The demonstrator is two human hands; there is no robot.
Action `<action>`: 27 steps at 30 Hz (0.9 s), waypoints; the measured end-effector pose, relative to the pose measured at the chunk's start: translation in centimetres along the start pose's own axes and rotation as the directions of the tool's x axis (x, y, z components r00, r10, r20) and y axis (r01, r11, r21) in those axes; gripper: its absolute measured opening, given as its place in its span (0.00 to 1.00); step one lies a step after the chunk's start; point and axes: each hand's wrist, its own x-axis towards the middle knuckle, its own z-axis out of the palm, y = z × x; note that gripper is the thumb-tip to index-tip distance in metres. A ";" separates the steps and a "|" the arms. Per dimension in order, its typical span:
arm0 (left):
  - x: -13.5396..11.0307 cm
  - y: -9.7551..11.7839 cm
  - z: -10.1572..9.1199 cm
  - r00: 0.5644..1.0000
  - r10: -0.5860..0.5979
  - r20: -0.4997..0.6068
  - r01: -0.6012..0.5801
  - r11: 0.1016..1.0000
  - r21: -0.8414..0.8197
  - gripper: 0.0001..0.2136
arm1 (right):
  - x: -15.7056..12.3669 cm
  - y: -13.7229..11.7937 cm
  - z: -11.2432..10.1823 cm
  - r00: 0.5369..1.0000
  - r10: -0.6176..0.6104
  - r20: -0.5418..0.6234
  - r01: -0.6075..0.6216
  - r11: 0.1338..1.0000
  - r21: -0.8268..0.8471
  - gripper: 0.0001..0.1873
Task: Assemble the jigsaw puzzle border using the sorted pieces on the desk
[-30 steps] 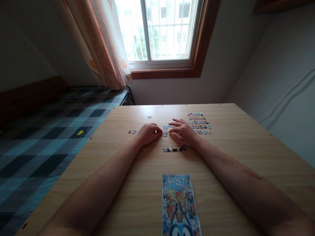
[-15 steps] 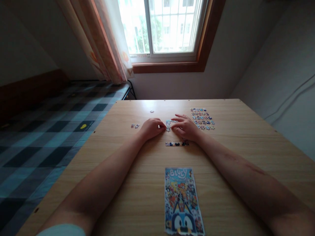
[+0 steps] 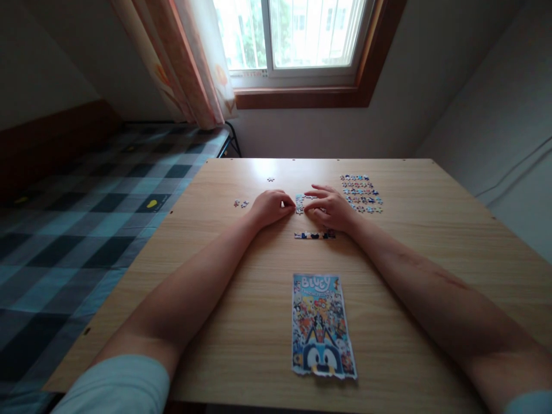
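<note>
Both my hands rest on a light wooden table [image 3: 431, 241]. My left hand [image 3: 271, 206] is curled, its fingertips pressed against the left edge of a small joined cluster of puzzle pieces [image 3: 299, 203]. My right hand [image 3: 330, 207] lies over the right side of that cluster with fingers bent down on it. A short joined strip of puzzle pieces [image 3: 314, 235] lies just in front of my right hand. Nearer to me lies a colourful picture sheet [image 3: 321, 325] with a blue cartoon dog.
Loose puzzle pieces in rows [image 3: 361, 193] lie right of my right hand. Two small pieces [image 3: 241, 203] lie left of my left hand, one single piece [image 3: 270, 179] further back. A bed with a checked cover [image 3: 86, 218] adjoins the table's left; window and curtain [image 3: 198, 63] behind.
The camera has tilted downward, so table and hands sit higher in the picture and the whole sheet shows. My hands stay on the small cluster, barely moved.
</note>
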 end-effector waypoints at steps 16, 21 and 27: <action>-0.5 0.4 -0.2 0.998 -0.055 0.007 0.054 0.994 0.097 0.07 | 0.0 0.0 0.5 0.998 -0.056 -0.037 0.058 0.997 0.047 0.14; -0.7 1.7 0.0 0.993 -0.115 0.024 0.106 0.968 0.227 0.10 | -0.1 0.4 0.9 0.991 -0.024 -0.129 0.037 0.995 0.097 0.15; -0.4 3.5 -1.0 0.970 -0.199 0.142 0.144 0.933 0.329 0.12 | -0.2 0.8 1.1 0.980 0.028 -0.199 -0.002 0.991 0.132 0.16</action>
